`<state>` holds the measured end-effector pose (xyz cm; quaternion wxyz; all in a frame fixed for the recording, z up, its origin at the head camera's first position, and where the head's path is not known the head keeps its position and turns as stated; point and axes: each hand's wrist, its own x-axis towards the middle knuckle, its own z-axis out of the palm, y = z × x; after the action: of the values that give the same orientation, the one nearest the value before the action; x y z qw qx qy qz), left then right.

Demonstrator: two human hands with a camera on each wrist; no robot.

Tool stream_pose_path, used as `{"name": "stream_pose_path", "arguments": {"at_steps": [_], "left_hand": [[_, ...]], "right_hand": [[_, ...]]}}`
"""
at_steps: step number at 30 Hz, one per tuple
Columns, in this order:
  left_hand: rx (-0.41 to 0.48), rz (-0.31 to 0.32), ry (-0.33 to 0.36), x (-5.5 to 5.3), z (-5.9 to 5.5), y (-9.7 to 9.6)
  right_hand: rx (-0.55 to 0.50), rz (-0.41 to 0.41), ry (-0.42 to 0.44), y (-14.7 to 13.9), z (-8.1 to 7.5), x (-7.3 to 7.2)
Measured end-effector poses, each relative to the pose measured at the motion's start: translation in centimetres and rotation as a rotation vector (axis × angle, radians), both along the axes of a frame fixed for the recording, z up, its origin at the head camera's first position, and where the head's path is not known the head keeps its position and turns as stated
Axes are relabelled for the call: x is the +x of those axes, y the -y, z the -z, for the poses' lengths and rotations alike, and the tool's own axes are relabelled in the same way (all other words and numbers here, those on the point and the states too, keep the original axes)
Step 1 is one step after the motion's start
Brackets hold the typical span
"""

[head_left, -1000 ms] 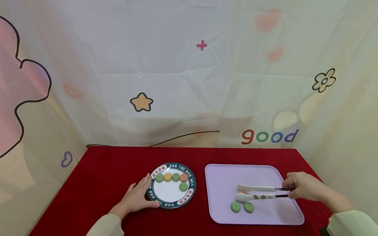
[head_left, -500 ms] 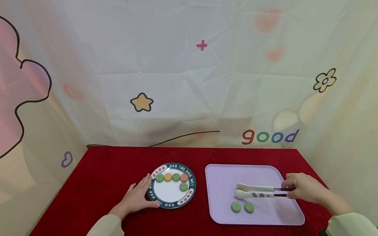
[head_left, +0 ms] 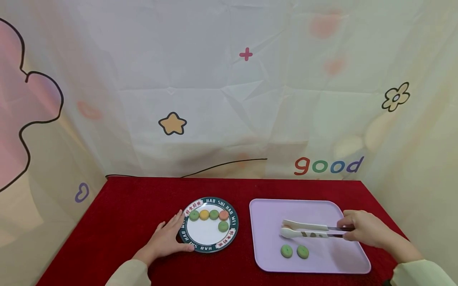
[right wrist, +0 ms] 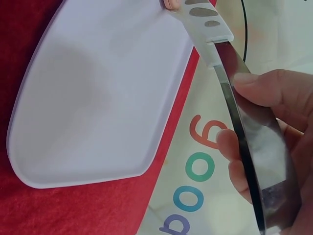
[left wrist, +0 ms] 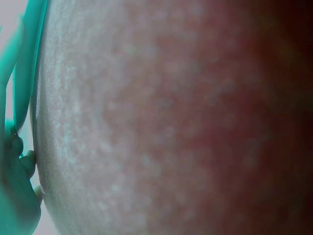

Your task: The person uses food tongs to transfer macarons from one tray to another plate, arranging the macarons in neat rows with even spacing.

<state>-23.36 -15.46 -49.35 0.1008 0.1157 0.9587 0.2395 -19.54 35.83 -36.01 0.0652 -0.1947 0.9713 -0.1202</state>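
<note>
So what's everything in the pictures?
Plate: 1, white, dark green rim, left
Tray: 1, lilac, right
Green sweets: 5, green, three on plate, two on tray
Yellow sweet: 1, yellow, plate
Pink sweet: 1, pink, plate
Tongs: 1, white, dark handles, over tray
Half-hidden thing: 1, pinkish, between tongs' tips
Cloth: 1, red, under plate and tray
Backdrop: 1, pale, printed, behind
Left hand: 1, at plate's rim
Right hand: 1, holding tongs
Sleeves: 2, pale, on wrists

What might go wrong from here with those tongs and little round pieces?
The pinkish piece at the tips of the tongs might slip if pinched poorly. Swung low, they might knock the two green pieces close by on the tray. The left hand is at the plate; a jolt might shift the five pieces on it.
</note>
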Motion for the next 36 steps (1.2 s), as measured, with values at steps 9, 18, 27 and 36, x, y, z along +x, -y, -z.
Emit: {"name": "stream_pose_path", "arguments": {"at_steps": [9, 18, 27, 36], "left_hand": [[-0.007, -0.001, -0.004, -0.1, 0.1, 0.0], [-0.001, -0.002, 0.001, -0.1, -0.1, 0.0], [-0.001, -0.004, -0.009, -0.2, 0.1, -0.1], [0.003, -0.009, -0.002, -0.1, 0.2, 0.1]], "right_hand": [[-0.034, -0.005, 0.003, 0.8, 0.2, -0.5], [-0.056, -0.028, -0.014, 2.1, 0.3, -1.1], [-0.088, -0.075, -0.059, 3.5, 0.4, -1.6], [-0.102, -0.099, -0.074, 5.3, 0.1, -2.3]]}}
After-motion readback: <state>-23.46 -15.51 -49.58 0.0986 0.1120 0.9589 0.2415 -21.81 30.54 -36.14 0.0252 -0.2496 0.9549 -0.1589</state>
